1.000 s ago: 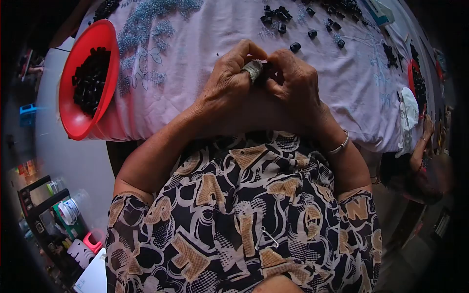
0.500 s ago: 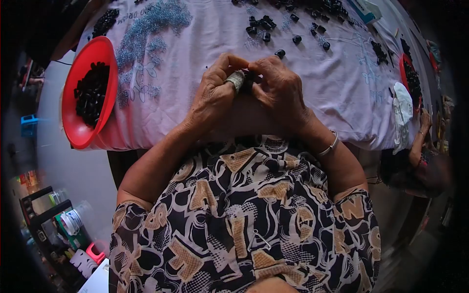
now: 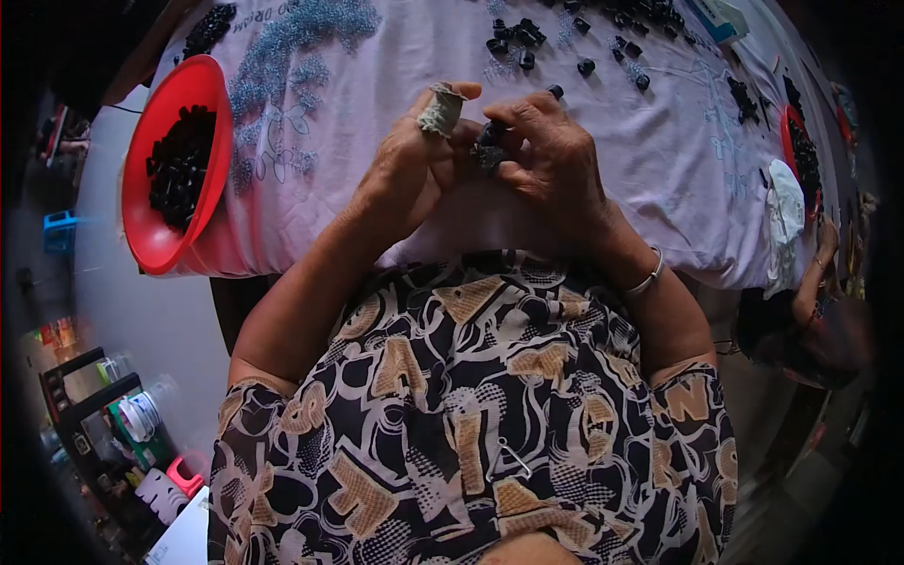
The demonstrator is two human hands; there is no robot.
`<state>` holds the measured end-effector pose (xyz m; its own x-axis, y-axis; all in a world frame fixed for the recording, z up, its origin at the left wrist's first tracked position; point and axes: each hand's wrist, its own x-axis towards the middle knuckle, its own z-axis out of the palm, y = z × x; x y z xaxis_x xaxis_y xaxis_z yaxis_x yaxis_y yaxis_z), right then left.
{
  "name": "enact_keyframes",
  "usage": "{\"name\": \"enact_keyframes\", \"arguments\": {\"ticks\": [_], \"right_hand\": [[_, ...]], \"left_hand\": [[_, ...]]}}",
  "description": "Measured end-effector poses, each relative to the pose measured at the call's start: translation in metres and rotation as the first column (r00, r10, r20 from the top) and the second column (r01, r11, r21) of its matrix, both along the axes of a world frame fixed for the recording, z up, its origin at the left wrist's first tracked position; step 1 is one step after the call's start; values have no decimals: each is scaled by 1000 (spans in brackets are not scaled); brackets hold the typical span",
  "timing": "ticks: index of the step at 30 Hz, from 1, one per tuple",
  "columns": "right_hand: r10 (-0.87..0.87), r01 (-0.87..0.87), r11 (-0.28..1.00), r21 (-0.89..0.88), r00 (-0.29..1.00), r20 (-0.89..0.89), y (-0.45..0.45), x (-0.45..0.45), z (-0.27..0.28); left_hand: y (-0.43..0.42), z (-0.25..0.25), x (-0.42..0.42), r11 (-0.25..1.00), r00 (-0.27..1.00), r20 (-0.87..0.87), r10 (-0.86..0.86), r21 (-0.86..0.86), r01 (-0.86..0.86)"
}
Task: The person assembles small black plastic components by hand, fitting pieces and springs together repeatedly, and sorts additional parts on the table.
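Observation:
My right hand (image 3: 556, 155) pinches a small black piece (image 3: 490, 149) between thumb and fingers, above the near part of the cloth. The piece looks like a plastic part, its exact kind unclear. Just left of it is my left hand (image 3: 410, 174), turned partly palm up. A greyish cloth wrap (image 3: 440, 110) covers one raised digit, and that hand's fingers are apart, their tips close to the black piece. One more black part (image 3: 556, 91) lies just behind my right hand's knuckles.
A red bowl (image 3: 222, 141) with black parts stands at left. Several loose black parts (image 3: 586, 67) and blue-grey strands (image 3: 320, 28) lie across the pale cloth (image 3: 395, 56). At right are another red bowl (image 3: 787, 141), a white bag (image 3: 782, 217) and another person's arm (image 3: 817, 268).
My hands have drawn apart slightly. My left hand has turned and raised its wrapped digit away from the black piece, which shows more plainly in my right hand. The view has shifted a little.

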<state>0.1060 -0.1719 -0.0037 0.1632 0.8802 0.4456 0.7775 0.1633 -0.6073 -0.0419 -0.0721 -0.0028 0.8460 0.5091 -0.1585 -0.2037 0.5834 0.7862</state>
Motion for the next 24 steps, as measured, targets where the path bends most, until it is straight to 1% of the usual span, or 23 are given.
{"name": "enact_keyframes", "arguments": {"ticks": [1, 6, 10, 11, 13, 14, 16, 17, 18, 19, 20, 21, 22, 23, 24], "right_hand": [[1, -1, 1000, -1, 1000, -1, 0, 1, 0], [36, -34, 995, 97, 999, -28, 2, 5, 2], [45, -43, 994, 103, 999, -17, 4, 8, 1], [54, -51, 995, 81, 998, -34, 4, 7, -2], [69, -66, 995, 71, 996, -51, 4, 7, -3], [67, -69, 992, 105, 997, 31, 5, 6, -2], [83, -108, 982, 152, 983, 163, 5, 4, -1], [92, -118, 978, 170, 984, 153, 5, 3, 0], [105, -136, 974, 180, 980, 172, 3, 2, 2], [113, -150, 971, 185, 974, 194, 2, 1, 6], [131, -155, 969, 195, 983, 129, 1, 0, 11], [129, -153, 967, 202, 983, 129, -1, 0, 15], [135, -141, 976, 163, 990, 51, -2, 2, 19], [133, -129, 984, 122, 991, -27, -4, 4, 21], [97, -97, 988, 123, 995, 9, -3, 7, 20]], "left_hand": [[2, 0, 0, 995, 998, 57, -33, -90, 38], [4, -6, -2, 993, 998, 54, -43, -104, 49], [5, -7, -2, 991, 996, 63, -55, -115, 62], [4, -8, -1, 992, 996, 64, -55, -108, 61], [-2, -5, 4, 997, 998, -43, 36, -68, -39], [-4, 0, 3, 1000, 997, -72, 30, 11, -30], [-7, 5, -3, 996, 999, 37, 8, 84, -11], [-10, 3, 0, 988, 998, -43, 54, 150, -47], [-10, 8, -2, 985, 996, -53, 65, 165, -56], [-11, 14, -3, 980, 996, -44, 81, 184, -72], [-11, 18, -3, 976, 995, -33, 92, 201, -84], [-3, 22, -9, 967, 995, 13, 103, 231, -104], [6, 35, -17, 930, 993, 51, 102, 351, -114], [17, 48, -27, 869, 982, 142, 123, 463, -176], [20, 71, -34, 681, 935, 20, 354, 679, -272]]}}
